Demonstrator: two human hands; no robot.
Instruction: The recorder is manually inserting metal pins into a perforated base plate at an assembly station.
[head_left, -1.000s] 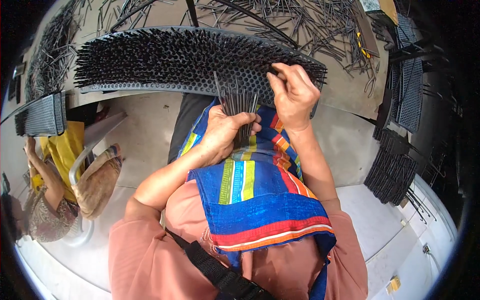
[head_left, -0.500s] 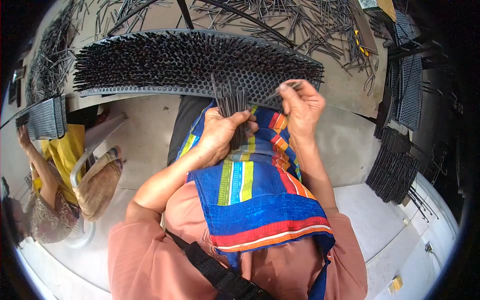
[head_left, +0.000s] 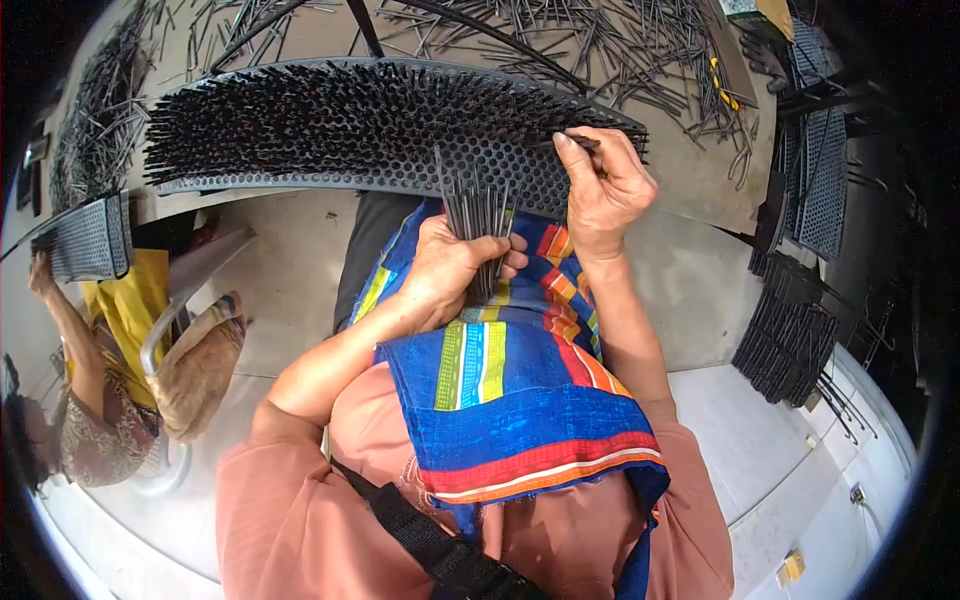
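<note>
A bundle of thin dark rods [head_left: 472, 212] fans upward from my left hand [head_left: 440, 268], which is closed around it above my lap. My right hand [head_left: 612, 190] is up at the right part of a perforated grey tray [head_left: 535, 172], thumb and fingers pinched on a short dark rod [head_left: 580, 142]; its lower end is hard to make out. Many dark rods [head_left: 320, 115] stand upright, packed close, in the holes across the tray's left and far part. Bare holes show along its near edge and toward the right.
Loose rods [head_left: 640, 60] lie scattered on the table beyond the tray, near yellow-handled pliers [head_left: 722, 85]. Dark metal bars [head_left: 480, 32] cross above. At the left, another person's arm [head_left: 85, 345] reaches to a perforated tray [head_left: 90, 240]. Stacked dark pieces [head_left: 785, 335] stand at the right.
My right hand has moved up and away from me, from the tray's near edge to over its rods. My left hand, with the bundle, has barely shifted.
</note>
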